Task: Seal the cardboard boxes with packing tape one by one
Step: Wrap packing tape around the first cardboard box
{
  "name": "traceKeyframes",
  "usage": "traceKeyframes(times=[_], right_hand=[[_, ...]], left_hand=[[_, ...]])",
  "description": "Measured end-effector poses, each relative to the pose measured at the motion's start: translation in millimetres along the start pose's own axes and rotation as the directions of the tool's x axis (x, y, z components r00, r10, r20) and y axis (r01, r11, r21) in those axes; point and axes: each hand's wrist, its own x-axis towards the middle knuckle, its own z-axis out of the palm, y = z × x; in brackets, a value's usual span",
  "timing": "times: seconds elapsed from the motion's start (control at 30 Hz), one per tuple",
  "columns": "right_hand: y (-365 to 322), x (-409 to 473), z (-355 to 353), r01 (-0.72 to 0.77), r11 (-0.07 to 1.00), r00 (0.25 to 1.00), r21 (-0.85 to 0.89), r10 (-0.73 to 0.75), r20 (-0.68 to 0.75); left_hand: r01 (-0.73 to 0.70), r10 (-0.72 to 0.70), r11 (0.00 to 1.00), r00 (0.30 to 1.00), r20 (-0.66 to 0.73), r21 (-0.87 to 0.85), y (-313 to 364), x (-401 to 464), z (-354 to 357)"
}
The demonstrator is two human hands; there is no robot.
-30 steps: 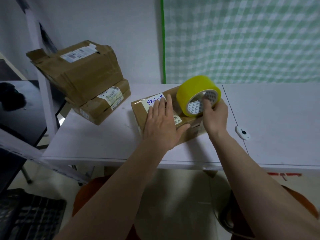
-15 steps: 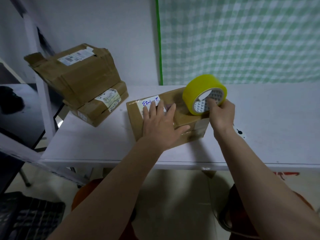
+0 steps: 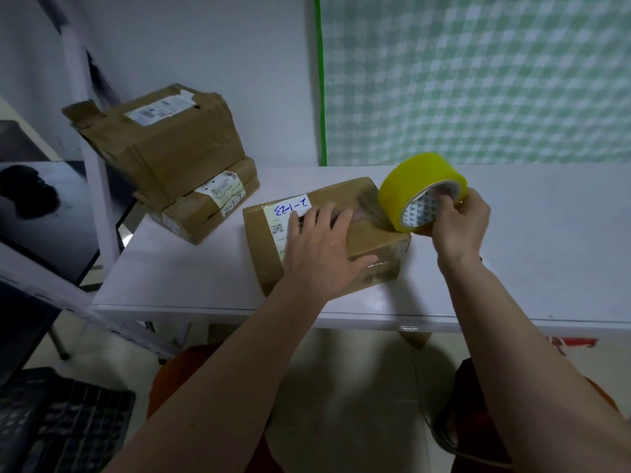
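A brown cardboard box (image 3: 375, 238) with a white handwritten label lies on the white table (image 3: 205, 274) in front of me. My left hand (image 3: 321, 250) presses flat on its top, fingers straight. My right hand (image 3: 459, 227) grips a yellow roll of packing tape (image 3: 415, 182) at the box's right end, fingers inside the core. A strip of clear tape stretches from the roll onto the box top.
Two more cardboard boxes (image 3: 164, 151) are stacked at the table's back left, the lower one (image 3: 208, 206) flatter. A white post (image 3: 99, 186) stands left of the table. A green checked cloth (image 3: 478, 80) hangs behind. A black crate (image 3: 61, 425) sits on the floor.
My right hand has carried the tape roll rightward past the box's right end, drawing tape along the top. My left hand stays pressed on the box.
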Motion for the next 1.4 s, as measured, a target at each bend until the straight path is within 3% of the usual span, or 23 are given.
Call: traceKeyframes(times=[0.2,0.3,0.57,0.67,0.77,0.93,1.03,1.1,1.2,1.33,1.4], right_hand=[[7,-11,7,-0.266,0.923,0.954,0.279,0.209,0.217],[10,-17,9,-0.283,0.903,0.95,0.322,0.218,0.224],[11,-5,4,-0.198,0.943,0.962,0.268,0.135,0.235],[14,11,-5,-0.206,0.95,0.973,0.236,0.174,0.149],[32,22,-18,-0.286,0.933,0.958,0.218,0.279,0.064],[55,14,-10,-0.474,0.813,0.88,0.337,0.442,0.173],[63,12,-9,-0.498,0.807,0.867,0.318,0.468,0.17],[67,11,-7,-0.507,0.802,0.862,0.317,0.472,0.183],[71,7,-3,-0.53,0.797,0.847,0.289,0.486,0.214],[76,-2,3,-0.554,0.811,0.828,0.189,0.515,0.222],[75,-11,7,-0.602,0.763,0.796,0.236,0.548,0.259]], left_hand=[[0.019,-0.018,1.0,0.999,0.046,-0.014,9,7,0],[0.036,-0.032,0.999,0.993,0.112,-0.04,23,15,1],[0.024,-0.023,0.999,0.999,0.048,-0.036,20,8,7],[0.031,-0.029,0.999,0.998,0.058,-0.031,20,8,7],[0.035,-0.032,0.999,0.997,0.077,-0.038,20,9,9],[0.016,-0.01,0.998,0.995,0.1,-0.06,18,10,6],[-0.011,0.037,0.991,0.981,0.19,-0.137,10,14,2],[-0.034,0.056,0.994,0.972,0.227,-0.1,0,15,0],[0.022,-0.023,1.0,0.975,0.221,0.007,-11,7,1],[0.076,-0.067,0.996,0.977,0.204,-0.036,-17,-2,5],[0.076,-0.065,0.995,0.982,0.179,-0.06,-21,-3,4]])
